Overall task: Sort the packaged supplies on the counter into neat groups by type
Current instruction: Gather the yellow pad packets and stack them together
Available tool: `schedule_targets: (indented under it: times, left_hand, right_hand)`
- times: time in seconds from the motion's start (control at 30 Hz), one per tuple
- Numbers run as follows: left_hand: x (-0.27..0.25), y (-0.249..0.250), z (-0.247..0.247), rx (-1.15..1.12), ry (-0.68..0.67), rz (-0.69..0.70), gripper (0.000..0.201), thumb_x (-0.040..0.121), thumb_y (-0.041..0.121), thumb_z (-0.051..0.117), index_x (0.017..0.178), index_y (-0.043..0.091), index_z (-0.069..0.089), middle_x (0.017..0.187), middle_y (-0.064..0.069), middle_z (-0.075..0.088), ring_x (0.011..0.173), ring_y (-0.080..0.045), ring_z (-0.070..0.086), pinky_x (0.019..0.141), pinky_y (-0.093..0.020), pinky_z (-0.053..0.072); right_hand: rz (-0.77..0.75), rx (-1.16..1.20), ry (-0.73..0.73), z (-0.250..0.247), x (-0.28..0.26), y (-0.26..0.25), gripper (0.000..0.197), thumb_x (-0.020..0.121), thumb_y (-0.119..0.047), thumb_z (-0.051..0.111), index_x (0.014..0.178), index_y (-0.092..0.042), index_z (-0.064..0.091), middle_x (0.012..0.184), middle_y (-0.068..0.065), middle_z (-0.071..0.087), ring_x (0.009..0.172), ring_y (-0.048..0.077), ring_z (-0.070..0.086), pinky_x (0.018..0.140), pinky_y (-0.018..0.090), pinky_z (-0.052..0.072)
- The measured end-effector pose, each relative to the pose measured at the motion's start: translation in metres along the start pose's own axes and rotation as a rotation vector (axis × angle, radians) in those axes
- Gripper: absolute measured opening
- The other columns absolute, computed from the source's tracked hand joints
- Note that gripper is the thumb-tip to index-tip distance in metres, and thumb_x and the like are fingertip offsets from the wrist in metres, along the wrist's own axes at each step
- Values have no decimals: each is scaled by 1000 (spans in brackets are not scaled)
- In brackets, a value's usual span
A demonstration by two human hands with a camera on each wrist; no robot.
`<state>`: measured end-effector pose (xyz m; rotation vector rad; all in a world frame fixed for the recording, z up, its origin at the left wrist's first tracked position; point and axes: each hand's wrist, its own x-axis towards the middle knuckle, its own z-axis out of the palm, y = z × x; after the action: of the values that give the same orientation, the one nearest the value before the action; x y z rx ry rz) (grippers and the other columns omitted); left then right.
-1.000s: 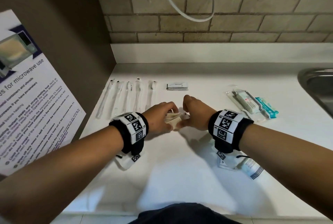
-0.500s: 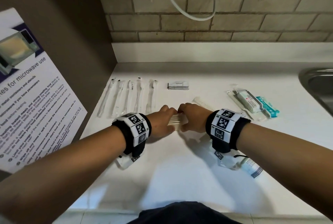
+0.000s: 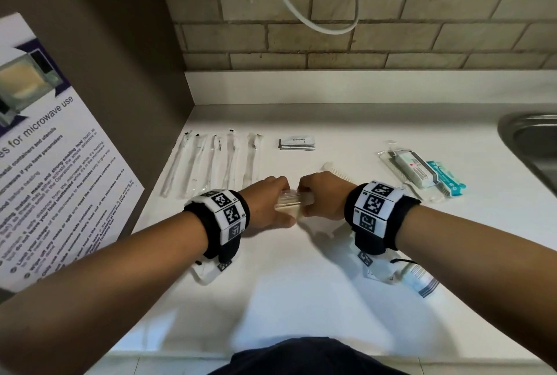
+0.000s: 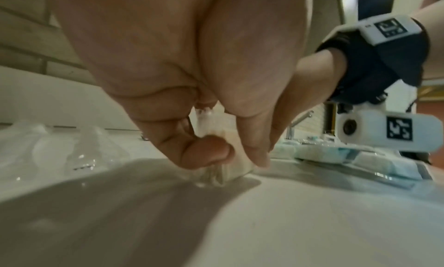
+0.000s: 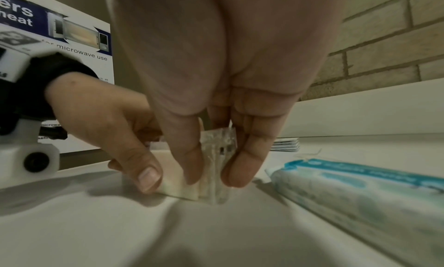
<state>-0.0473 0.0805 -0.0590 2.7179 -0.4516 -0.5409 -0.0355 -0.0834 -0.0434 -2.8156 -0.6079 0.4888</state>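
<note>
Gripping small packets point(image 3: 291, 205) on edge, both hands closer together than before.

Head cam looked down and forward from above the counter point(image 3: 301, 284), both wrists mid-frame, brick wall at top. Wrist cams sat low, almost on the counter, facing each other along the fingers. Each was very close to the packets point(image 4: 216, 168) and saw the opposite wrist's camera; all three views shared the packets.
</note>
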Motion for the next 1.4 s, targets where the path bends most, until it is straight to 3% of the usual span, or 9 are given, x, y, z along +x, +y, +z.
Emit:
schedule_targets:
  times: [0.2,0.33,0.57,0.77,0.9,0.97,1.1,1.27,1.4]
  left_hand:
    - [-2,-2,2,-8,26,-21,52,79,31,73,122,17,47,111,1,48,96,-18,52,86,-32,46]
    - [-1,-1,1,-11,55,-17,44,80,26,70,119,15,51,113,-3,53,92,-18,52,80,-29,44]
    - [1,2,3,-73,92,-18,42,79,23,72,114,13,51,107,-1,57,89,-19,54,74,-27,42]
    - [-2,0,1,-154,95,-13,32,79,21,73,106,17,56,99,-2,65,79,-18,60,72,-29,51]
    - [-3,-3,-7,-226,126,-2,28,75,21,77,96,23,57,95,5,64,83,-16,61,72,-26,53]
    - [-1,-3,-21,-307,121,-6,30,76,20,79,99,21,60,93,7,61,78,-11,58,67,-19,48]
    - [14,-5,-56,-352,108,-7,37,72,29,85,100,15,65,85,4,59,68,-12,51,61,-24,38]
    - [33,-7,-78,-534,84,-40,49,68,27,87,99,-3,64,80,-5,57,72,-16,50,64,-28,35]
    - [54,-9,-79,-588,107,-149,48,68,28,87,105,13,60,86,0,65,73,-14,57,61,-24,40]
  right_hand:
    - [-16,0,22,4,-1,0,42,75,-27,74,112,-11,61,107,7,58,94,24,58,74,27,42]
    - [-24,10,22,6,-1,1,33,77,-23,72,107,-11,63,103,9,64,83,21,53,70,27,39]
    - [-12,37,35,7,-1,1,37,77,-17,69,112,-13,57,101,8,66,91,26,62,73,32,49]
    - [-20,52,32,7,1,4,31,76,-18,72,105,-13,61,100,8,66,83,22,56,70,29,43]
    - [-1,119,4,-6,2,7,38,75,-23,75,110,-16,62,106,5,66,95,22,59,79,31,47]
    - [2,161,-2,-22,4,10,39,74,-25,78,109,-19,63,107,1,65,89,19,59,76,29,47]
    - [11,258,-40,-58,15,17,35,71,-28,82,100,-21,64,91,-5,63,74,14,57,62,23,45]
    - [65,526,-142,-83,34,30,27,73,-17,82,93,-16,64,86,2,66,77,14,63,78,25,57]
    - [155,635,-220,-86,50,37,16,80,-8,75,88,-15,63,80,2,65,70,11,64,74,19,56]
